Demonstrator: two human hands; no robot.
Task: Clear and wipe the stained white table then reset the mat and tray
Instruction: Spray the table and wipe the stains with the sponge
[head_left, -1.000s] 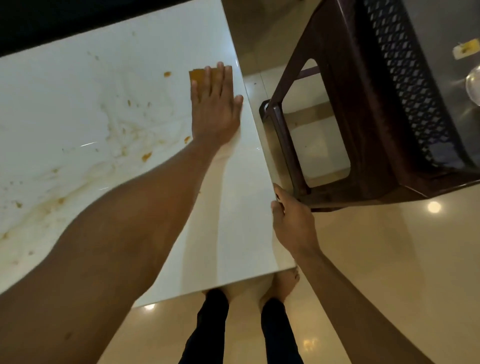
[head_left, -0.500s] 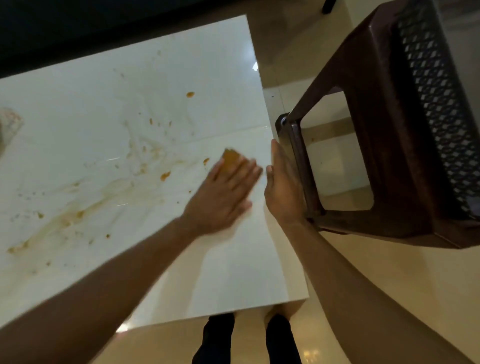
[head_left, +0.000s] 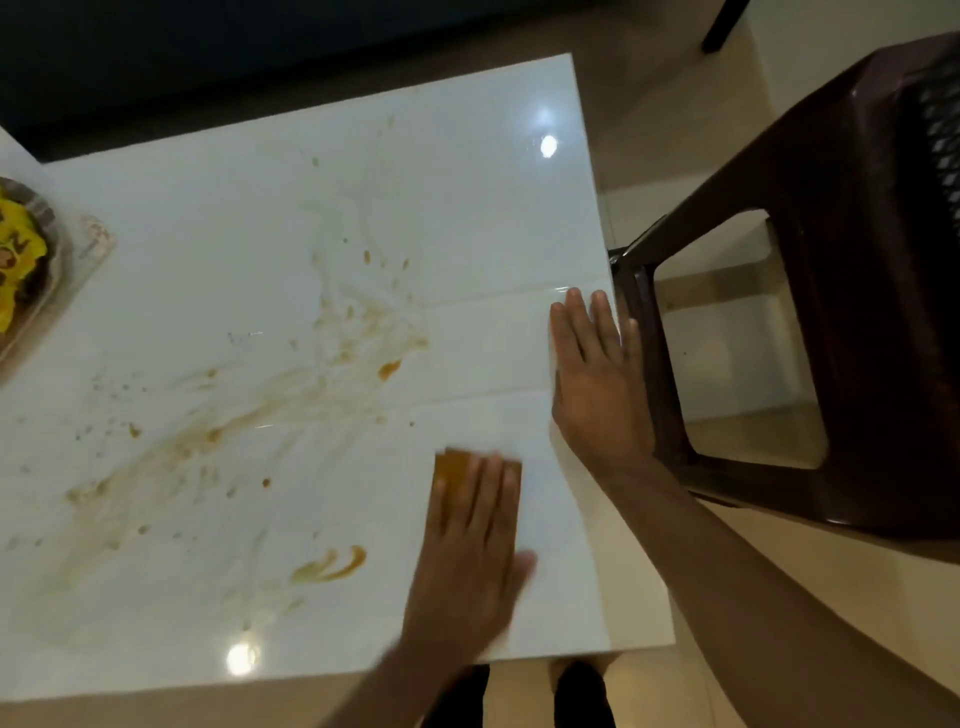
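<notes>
The white table (head_left: 467, 208) fills the view, smeared with brown-orange stains (head_left: 332, 566) across its middle and left. My left hand (head_left: 467, 561) lies flat with straight fingers on an orange sponge (head_left: 448, 470), pressing it to the tabletop near the front right; only the sponge's far edge shows past my fingertips. My right hand (head_left: 597, 384) rests flat and open along the table's right edge, fingers pointing away from me, holding nothing.
A dark brown plastic stool (head_left: 852, 291) stands close against the table's right side. At the far left edge sits a tray (head_left: 78, 260) with a yellow item (head_left: 15, 249) in it. My feet (head_left: 576, 691) show below the table's front edge.
My left hand has dragged the sponge toward me, from the far right of the table to the front right. My right hand slid forward along the right edge and flattened out.
</notes>
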